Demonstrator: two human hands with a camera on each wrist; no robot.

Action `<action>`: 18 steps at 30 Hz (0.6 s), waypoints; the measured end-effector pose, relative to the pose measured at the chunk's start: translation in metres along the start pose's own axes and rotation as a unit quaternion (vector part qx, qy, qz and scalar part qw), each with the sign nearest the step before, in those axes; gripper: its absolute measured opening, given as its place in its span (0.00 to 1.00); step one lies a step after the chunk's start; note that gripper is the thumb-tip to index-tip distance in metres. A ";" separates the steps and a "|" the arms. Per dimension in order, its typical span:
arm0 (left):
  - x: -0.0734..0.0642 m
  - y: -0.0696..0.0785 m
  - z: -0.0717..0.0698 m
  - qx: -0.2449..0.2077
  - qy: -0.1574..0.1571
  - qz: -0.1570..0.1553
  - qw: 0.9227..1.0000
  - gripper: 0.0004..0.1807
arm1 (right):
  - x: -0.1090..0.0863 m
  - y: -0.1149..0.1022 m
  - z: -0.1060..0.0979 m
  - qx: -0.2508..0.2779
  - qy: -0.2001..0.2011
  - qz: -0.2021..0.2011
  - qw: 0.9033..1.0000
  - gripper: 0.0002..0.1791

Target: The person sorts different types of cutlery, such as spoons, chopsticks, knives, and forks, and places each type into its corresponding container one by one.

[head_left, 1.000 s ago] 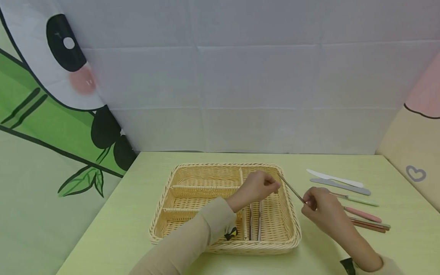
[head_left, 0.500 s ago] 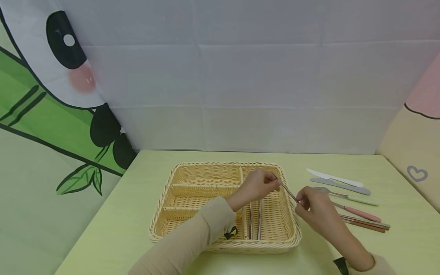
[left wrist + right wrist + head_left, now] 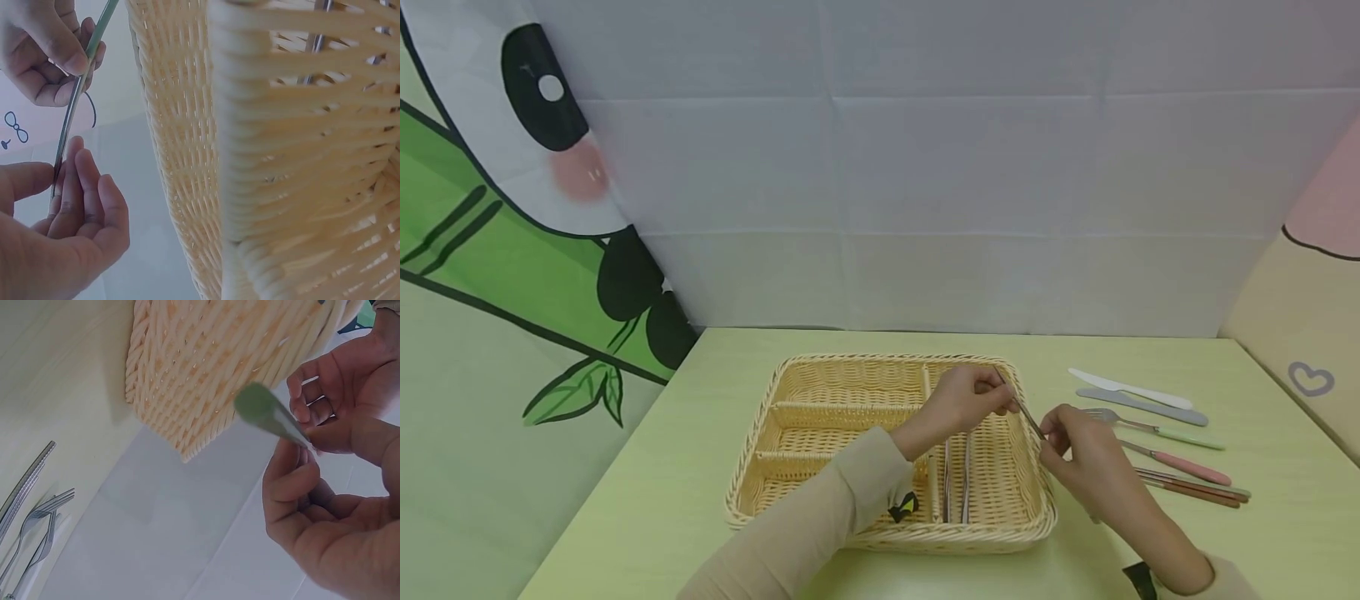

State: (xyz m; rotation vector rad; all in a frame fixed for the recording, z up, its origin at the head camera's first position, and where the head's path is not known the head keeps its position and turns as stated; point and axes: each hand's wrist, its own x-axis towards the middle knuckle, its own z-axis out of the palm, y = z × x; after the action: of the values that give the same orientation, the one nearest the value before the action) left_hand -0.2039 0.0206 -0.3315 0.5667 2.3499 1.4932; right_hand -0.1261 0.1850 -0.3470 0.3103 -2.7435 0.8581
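A utensil is slanting above the basket's right rim.
The left hand is pinching its metal part, the right hand pinching near its green handle.

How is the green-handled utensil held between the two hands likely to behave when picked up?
The green-handled utensil is probably stiff, since it shows no obvious sag between the left hand and the right hand. It looks slender, so it is likely light. Where it gleams like metal, it may feel somewhat slippery.
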 end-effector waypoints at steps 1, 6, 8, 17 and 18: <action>0.000 0.001 0.000 -0.006 0.002 -0.002 1.000 0.10 | 0.000 0.000 0.000 0.001 0.001 0.000 1.000 0.06; -0.001 0.003 0.000 -0.030 0.006 -0.002 1.000 0.09 | -0.001 -0.001 0.000 0.005 0.008 -0.007 1.000 0.07; 0.000 0.003 0.000 -0.042 0.006 0.004 0.999 0.08 | -0.001 -0.002 -0.001 0.007 0.009 -0.008 1.000 0.07; -0.002 0.007 -0.008 -0.042 0.016 0.033 0.998 0.09 | -0.004 -0.004 -0.003 0.019 0.058 -0.033 0.998 0.03; -0.003 0.008 -0.010 -0.040 0.019 0.035 0.998 0.09 | -0.004 -0.003 -0.004 0.018 0.067 -0.041 0.997 0.03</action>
State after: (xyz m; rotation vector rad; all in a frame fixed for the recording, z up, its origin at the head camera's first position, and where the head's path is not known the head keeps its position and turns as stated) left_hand -0.2045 0.0147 -0.3204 0.6107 2.3092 1.6331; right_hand -0.1206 0.1851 -0.3435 0.3573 -2.5753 0.8748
